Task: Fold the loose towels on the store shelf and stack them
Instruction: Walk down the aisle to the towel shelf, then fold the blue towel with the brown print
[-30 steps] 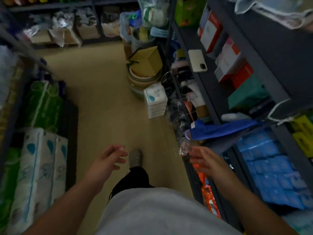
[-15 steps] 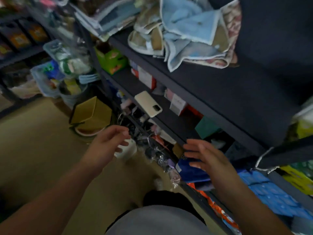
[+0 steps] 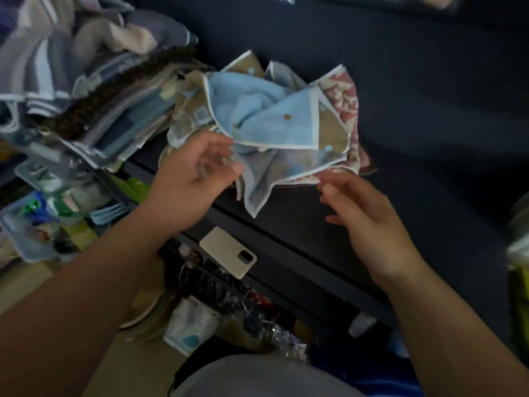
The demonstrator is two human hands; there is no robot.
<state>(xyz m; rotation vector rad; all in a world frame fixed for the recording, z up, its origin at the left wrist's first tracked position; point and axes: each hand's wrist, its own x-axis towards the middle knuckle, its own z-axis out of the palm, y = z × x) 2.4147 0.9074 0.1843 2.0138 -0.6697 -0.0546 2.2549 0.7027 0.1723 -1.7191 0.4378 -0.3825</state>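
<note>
Dark flat shelf had come into view w/ a crumpled heap of pale-blue, tan & pink towels near its front edge; folding not started. Left hand had reached the heap, fingers half-curled, prob. touching cloth. Right hand spread, empty.

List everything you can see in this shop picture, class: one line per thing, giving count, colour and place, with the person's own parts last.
loose towels: several, pale blue, tan and pink, heaped on the shelf.
shelf: one, dark, running across the upper right.
towel stack: one, grey, blue and brown, on the shelf at left.
phone: one, cream, on the lower shelf.
packaged goods: many, mixed colours, below.
left hand: open, at the heap's edge.
right hand: open, beside the heap.
</note>
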